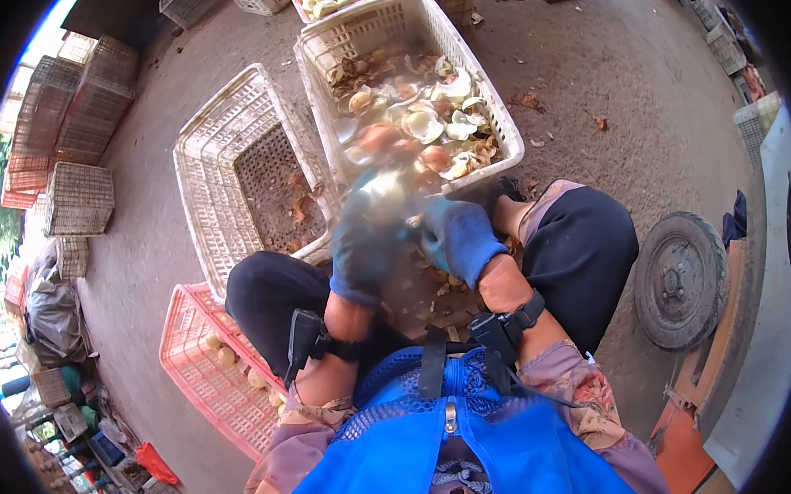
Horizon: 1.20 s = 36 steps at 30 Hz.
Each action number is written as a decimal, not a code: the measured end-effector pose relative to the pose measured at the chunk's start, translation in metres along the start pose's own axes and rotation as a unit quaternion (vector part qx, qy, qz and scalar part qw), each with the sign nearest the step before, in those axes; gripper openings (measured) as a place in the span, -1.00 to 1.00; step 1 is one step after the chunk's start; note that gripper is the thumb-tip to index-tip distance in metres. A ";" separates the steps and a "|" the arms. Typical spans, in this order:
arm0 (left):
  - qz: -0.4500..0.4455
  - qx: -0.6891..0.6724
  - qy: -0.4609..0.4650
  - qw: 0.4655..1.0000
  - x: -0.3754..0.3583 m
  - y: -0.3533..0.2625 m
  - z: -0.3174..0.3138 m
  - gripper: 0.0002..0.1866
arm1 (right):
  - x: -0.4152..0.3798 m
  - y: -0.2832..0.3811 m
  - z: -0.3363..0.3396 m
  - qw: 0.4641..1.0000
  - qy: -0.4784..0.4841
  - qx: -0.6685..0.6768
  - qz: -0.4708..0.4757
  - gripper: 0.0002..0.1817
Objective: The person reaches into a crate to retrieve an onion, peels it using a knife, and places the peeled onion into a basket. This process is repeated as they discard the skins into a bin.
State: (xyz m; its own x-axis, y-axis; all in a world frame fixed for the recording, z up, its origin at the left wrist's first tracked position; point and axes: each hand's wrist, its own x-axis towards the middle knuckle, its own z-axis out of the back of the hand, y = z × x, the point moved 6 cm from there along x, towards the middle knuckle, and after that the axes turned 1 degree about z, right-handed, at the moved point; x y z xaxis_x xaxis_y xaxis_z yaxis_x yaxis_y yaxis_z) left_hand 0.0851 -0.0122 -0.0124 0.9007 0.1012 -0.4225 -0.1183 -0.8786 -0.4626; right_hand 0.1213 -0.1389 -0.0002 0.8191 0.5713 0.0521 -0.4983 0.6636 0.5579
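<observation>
The left hand had its fingers curled round an onion, axis too blurred to tell, by the crate's near edge. The right hand's fingers bent, hold unclear; floor stretched rightward.

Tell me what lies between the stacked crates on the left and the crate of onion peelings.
In the head view: grey ground, then a white plastic crate with dry scraps in its bottom.
</observation>
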 end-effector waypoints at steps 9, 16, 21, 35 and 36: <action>-0.027 0.085 0.084 0.992 0.000 -0.001 0.022 -0.81 | -0.005 0.008 -0.004 0.996 -0.025 -0.075 0.044 -0.82; -0.011 0.068 0.023 0.997 -0.001 0.009 0.025 -0.82 | 0.001 0.011 0.005 0.997 -0.022 -0.071 0.015 -0.84; -0.282 0.444 0.044 0.849 -0.007 -0.007 0.012 -0.77 | 0.007 -0.032 -0.007 0.983 0.017 0.000 -0.182 -0.72; -0.232 0.588 0.123 0.765 -0.017 -0.017 0.012 -0.34 | 0.000 -0.014 -0.015 0.771 -0.065 0.628 -0.090 -0.73; -0.252 0.603 0.123 0.747 -0.020 -0.017 0.011 -0.35 | 0.003 -0.033 -0.023 0.824 -0.102 0.544 -0.119 -0.79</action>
State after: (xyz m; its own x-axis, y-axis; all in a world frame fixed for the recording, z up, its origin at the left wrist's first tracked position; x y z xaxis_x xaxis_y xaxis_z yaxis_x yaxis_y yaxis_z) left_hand 0.0645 0.0061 -0.0048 0.9899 0.0584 0.1290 0.1041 0.3173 -0.9426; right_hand 0.1341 -0.1479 -0.0375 0.9428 0.3209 -0.0904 0.1431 -0.1446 0.9791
